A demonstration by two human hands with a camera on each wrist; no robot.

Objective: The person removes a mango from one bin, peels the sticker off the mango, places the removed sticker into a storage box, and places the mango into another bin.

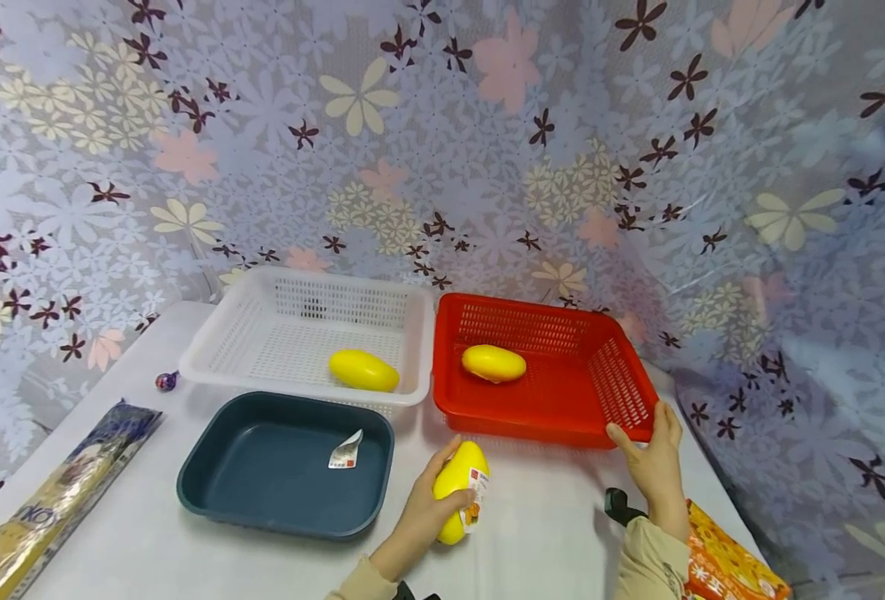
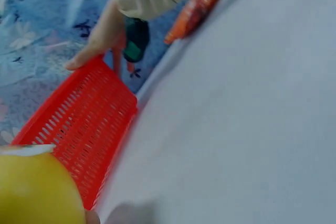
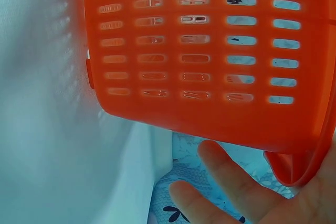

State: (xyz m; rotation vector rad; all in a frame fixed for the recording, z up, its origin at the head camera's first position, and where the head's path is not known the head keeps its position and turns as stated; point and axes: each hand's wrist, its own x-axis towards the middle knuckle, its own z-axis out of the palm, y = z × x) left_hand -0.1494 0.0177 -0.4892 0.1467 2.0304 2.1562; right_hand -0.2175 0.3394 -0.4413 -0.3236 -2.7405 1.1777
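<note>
My left hand (image 1: 431, 508) grips a yellow oval fruit (image 1: 453, 475) with a white label on its side. It is held over the white table, in front of the red basket (image 1: 547, 421). In the left wrist view that fruit (image 2: 37, 192) fills the lower left corner. At the basket's near right corner my right hand (image 1: 656, 462) holds the rim, thumb in front and fingers around the outer side. The right wrist view shows two spread fingers (image 3: 236, 182) below the slotted wall. Inside the red basket lies another yellow oval fruit (image 1: 493, 363).
A white basket (image 1: 225, 333) at the back left holds a yellow fruit (image 1: 363, 370). In front stands a dark blue tray (image 1: 285, 521) with a curled label (image 1: 346, 451). A long noodle packet (image 1: 60, 500) and a lollipop (image 1: 167, 382) lie left; an orange packet (image 1: 731, 554) lies right.
</note>
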